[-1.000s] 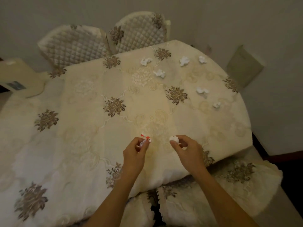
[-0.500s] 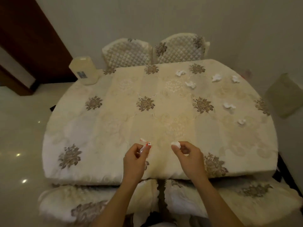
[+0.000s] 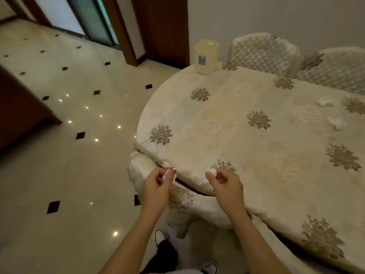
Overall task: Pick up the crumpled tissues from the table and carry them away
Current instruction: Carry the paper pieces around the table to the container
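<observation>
My left hand [image 3: 158, 184] pinches a small white scrap with red marks [image 3: 171, 172] between thumb and fingers, just off the table's near-left edge. My right hand [image 3: 225, 184] pinches a small crumpled white tissue [image 3: 211, 172] at its fingertips over the table's rim. The round table [image 3: 256, 135] wears a cream cloth with brown flower motifs. Two more crumpled tissues lie far right on it, one [image 3: 325, 101] further back and one [image 3: 336, 122] nearer.
A pale square container with a blue label [image 3: 206, 57] stands on the table's far-left edge. Two quilted chairs [image 3: 260, 52] back the table; a cushioned chair [image 3: 183, 198] sits tucked under the near edge. Tiled floor [image 3: 69, 155] spreads left toward a dark wooden doorway [image 3: 162, 26].
The view has swung to the left, bringing the floor and doorway in. Most tissues on the table's right side have left the frame. Both hands keep the same pinches.
</observation>
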Demonstrator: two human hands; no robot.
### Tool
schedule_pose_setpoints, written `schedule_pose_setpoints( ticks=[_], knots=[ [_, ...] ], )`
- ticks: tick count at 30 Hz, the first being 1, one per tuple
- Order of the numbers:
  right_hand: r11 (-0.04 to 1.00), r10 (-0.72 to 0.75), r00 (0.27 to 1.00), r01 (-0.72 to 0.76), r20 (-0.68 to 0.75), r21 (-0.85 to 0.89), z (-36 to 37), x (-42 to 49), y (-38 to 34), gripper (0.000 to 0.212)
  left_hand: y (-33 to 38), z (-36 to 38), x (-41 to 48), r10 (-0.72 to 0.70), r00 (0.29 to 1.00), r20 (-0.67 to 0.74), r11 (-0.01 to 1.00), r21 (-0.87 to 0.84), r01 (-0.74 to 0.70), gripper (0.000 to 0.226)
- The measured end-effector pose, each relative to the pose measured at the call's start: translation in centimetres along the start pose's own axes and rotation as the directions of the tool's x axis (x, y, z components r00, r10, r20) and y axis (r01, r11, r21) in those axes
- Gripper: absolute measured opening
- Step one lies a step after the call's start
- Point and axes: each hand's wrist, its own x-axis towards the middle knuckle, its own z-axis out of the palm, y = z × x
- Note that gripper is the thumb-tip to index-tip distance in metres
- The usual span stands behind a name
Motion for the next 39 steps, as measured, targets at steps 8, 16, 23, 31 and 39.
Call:
schedule_pose_setpoints(
  ticks=[8, 16, 23, 31, 39],
  knots=[
    [0.996, -0.067, 0.966, 0.077, 0.249, -0.032, 13.4, 1.0, -5.3, 0.012, -4.1, -12.7, 2.4, -0.084, 0.958, -0.274, 0.995, -0.068, 0.068, 0.028],
    [0.995, -0.083, 0.928, 0.099, 0.363, -0.026, 29.0, 2.4, -11.5, 0.011, -7.9, -26.2, 9.4, -0.147, 0.918, -0.369, 0.984, -0.145, 0.099, 0.031],
    [0.994, -0.038, 0.928, 0.074, 0.371, -0.084, 40.1, 4.5, -15.6, 0.012, -11.0, -36.6, 15.7, -0.157, 0.922, -0.353, 0.981, -0.160, 0.106, 0.028],
    [0.992, -0.048, 0.915, 0.090, 0.401, -0.086, 47.8, 8.0, -18.9, 0.016, -12.9, -41.2, 22.5, -0.208, 0.917, -0.341, 0.971, -0.186, 0.151, 0.029],
    [0.996, 0.000, 0.938, 0.031, 0.347, -0.085, 54.0, 17.1, -20.1, 0.018, -13.2, -42.3, 34.2, -0.200, 0.927, -0.317, 0.971, -0.193, 0.143, 0.026]
  ],
)
